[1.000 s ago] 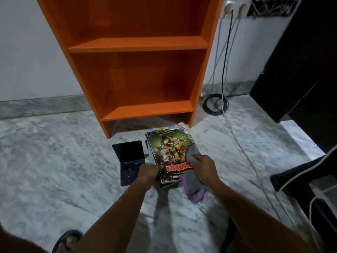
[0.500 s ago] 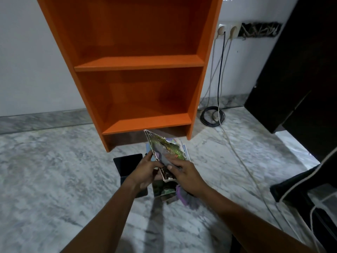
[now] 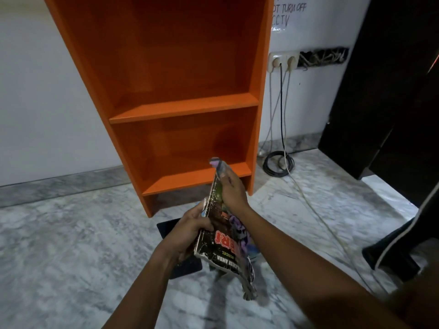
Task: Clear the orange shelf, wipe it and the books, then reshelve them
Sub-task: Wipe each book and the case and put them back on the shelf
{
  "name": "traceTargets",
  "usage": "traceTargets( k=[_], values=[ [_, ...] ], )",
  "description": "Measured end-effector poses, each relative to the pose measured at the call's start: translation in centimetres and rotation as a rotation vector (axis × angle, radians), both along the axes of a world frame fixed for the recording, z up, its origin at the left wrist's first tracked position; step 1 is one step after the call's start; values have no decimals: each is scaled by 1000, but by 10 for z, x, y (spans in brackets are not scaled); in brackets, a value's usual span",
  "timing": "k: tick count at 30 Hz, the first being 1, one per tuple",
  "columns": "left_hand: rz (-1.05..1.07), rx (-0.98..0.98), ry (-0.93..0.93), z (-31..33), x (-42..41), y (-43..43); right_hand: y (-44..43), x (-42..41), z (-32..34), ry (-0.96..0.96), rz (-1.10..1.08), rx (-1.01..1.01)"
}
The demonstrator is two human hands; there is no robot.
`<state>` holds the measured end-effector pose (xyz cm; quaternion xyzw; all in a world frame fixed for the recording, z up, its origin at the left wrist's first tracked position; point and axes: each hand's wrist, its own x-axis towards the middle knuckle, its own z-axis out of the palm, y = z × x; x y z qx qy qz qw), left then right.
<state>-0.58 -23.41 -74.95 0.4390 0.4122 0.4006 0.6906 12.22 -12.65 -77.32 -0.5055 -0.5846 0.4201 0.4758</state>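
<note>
you're wiping: left hand [image 3: 190, 230] grips the book [image 3: 219, 243] in front of the orange shelf [image 3: 185, 108], right hand [image 3: 231, 191] pinches the cloth [image 3: 216, 163] on its top edge. next, i'd finish the cover, then shelve it.

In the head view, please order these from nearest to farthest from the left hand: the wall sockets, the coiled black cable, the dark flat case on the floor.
1. Dark flat case, on the floor under the left hand.
2. Coiled black cable, on the floor right of the orange shelf.
3. Wall sockets, up on the wall.
</note>
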Motion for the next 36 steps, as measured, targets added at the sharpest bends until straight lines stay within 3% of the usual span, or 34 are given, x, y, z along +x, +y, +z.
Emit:
traceTargets(
  k=[5,9,11,15,19,22,27,30,32,36],
  values=[
    [51,38,-103,17,3,4,-11,24,-24,280,2,-452],
    [95,21,-147,31,2,15,-41,26,-34,540,35,-620],
    [110,22,-114,34,-5,15,-33,30,-45,497,-61,-586],
    [151,27,-13,25,-14,13,-9,63,-63,40,-316,-374],
    [180,25,-30,12,-16,17,-17,56,-27,-138,-316,-58],
    [159,12,20,10,-13,17,-34,33,-20,-231,-199,199],
    [145,2,27,4,-1,15,-59,1,-8,-109,39,95],
    [138,-27,24,5,-1,12,-64,-5,-7,-243,88,219],
    [73,-30,27,8,2,9,-55,-2,6,-248,16,200],
    [-10,-50,29,10,12,5,-19,20,21,-89,-182,-45]
  ],
)
